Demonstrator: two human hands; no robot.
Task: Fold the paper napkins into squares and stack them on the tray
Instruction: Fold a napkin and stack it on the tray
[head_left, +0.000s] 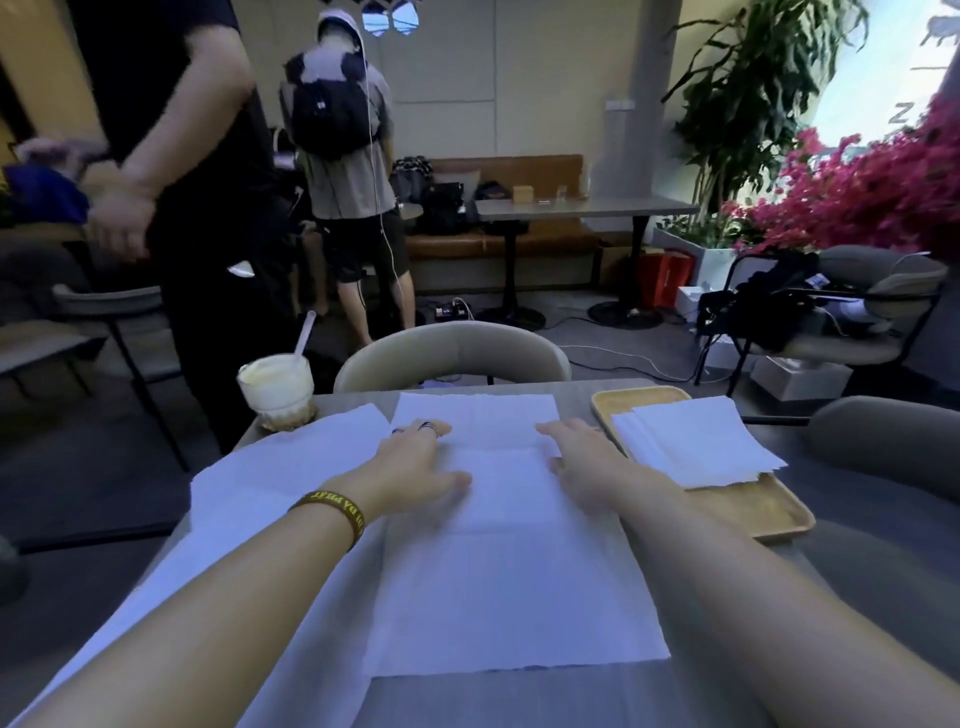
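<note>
While both hands lay flat with fingers spread, the left hand (415, 467) and right hand (582, 457) pressed the napkin (509, 571) on the table (519, 696); a crooked fold might spoil the stack (696, 441) on the tray (769, 514).

Napkin (511, 571) mid-table, tray (769, 512) with stack (696, 441) right, drink (276, 387) far left

A dark wristband (332, 512) on the left wrist carries yellow capital lettering, seen upside down; part of it looks like "DA PHAT", the rest too curved to read; by the window, upper right, a lone "Z" (902, 113) shows.
</note>
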